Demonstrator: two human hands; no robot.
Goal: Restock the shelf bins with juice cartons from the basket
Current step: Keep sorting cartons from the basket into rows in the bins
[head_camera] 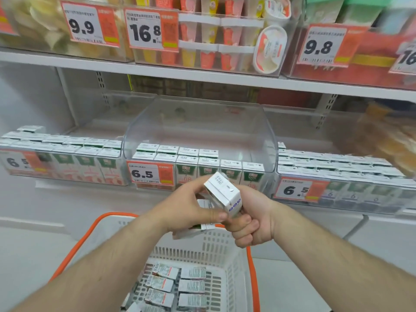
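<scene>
Lower shelf (90, 190), white: three clear bins (265, 140) side by side, each holding upright juice cartons (186, 154) in rows; price tags (149, 174) on fronts.

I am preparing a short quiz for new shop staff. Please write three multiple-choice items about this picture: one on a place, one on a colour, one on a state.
1. Where is the basket?
A. below the hands, in front of the shelf
B. on the top shelf
C. inside the middle bin

2. What colour are the basket's handles?
A. blue
B. orange
C. black

3. How is the raised juice carton held?
A. lying loose in the basket
B. by the left hand alone
C. between both hands

Answers: 1 A, the basket sits low in the view under the arms. 2 B, both handles show orange. 3 C, the left hand and the right hand both grip it in front of the middle bin.
</scene>
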